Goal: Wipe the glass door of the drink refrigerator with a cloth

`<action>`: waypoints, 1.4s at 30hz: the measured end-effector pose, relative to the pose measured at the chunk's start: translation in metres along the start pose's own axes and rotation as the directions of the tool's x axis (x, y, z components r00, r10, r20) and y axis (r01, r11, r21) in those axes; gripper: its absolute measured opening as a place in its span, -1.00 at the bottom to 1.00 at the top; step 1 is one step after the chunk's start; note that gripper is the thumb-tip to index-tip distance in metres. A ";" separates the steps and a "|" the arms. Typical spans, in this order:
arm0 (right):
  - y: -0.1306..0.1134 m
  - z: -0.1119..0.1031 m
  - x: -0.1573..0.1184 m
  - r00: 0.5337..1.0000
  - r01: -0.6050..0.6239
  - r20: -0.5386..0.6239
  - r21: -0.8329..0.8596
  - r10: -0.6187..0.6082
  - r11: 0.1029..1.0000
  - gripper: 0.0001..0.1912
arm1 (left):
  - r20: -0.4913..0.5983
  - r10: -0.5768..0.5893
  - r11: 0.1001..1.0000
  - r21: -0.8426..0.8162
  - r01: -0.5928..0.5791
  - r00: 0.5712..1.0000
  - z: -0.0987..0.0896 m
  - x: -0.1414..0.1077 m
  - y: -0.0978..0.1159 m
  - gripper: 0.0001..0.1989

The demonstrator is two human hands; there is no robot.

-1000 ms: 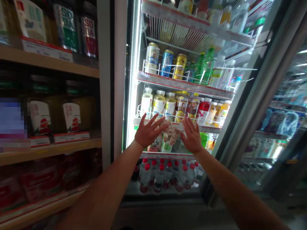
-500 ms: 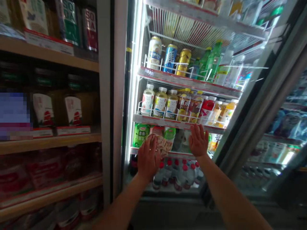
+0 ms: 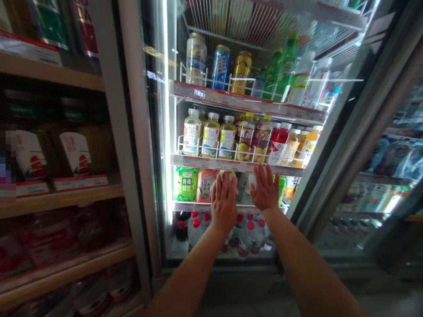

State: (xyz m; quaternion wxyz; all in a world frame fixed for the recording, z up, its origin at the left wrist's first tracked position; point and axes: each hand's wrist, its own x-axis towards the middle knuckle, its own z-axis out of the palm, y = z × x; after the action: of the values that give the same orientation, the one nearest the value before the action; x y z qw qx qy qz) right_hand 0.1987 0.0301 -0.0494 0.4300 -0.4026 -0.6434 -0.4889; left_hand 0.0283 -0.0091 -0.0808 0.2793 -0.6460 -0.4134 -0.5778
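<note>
My left hand (image 3: 224, 202) presses a crumpled, pale patterned cloth (image 3: 235, 179) against the glass front of a lit drinks cooler. Only the cloth's edges show around the fingers. To its right, my right hand (image 3: 265, 189) lies with palm forward and fingers spread, seemingly flat on the glass, holding nothing. Both hands are level with the shelf that carries a green drink carton (image 3: 185, 184) and a pink drink carton (image 3: 205, 186), just below a row of tea bottles (image 3: 227, 137).
Upper cooler shelves hold cans (image 3: 220, 66) and green bottles (image 3: 287, 66). Red-capped bottles (image 3: 196, 231) stand at the bottom. A wooden shelf (image 3: 62, 193) of packaged drinks is on the left. A metal door frame (image 3: 333, 189) runs down the right, with another cooler beyond.
My left hand has slid right and slightly up with the cloth, closer to my right hand, uncovering the pink carton. The view has shifted; my right hand stays spread.
</note>
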 end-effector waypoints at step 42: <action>0.073 -0.027 0.146 0.922 -0.369 -0.102 0.058 0.373 0.928 -0.40 | 0.158 0.571 0.795 0.138 -0.591 0.805 -0.038 0.182 -0.032 -0.33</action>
State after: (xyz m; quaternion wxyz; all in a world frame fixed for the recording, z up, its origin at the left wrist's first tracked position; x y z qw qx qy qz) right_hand 0.2267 0.0329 0.1140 0.5573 -0.4810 -0.5398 -0.4083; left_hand -0.0204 0.0138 0.0996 0.4775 -0.7441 -0.2600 -0.3882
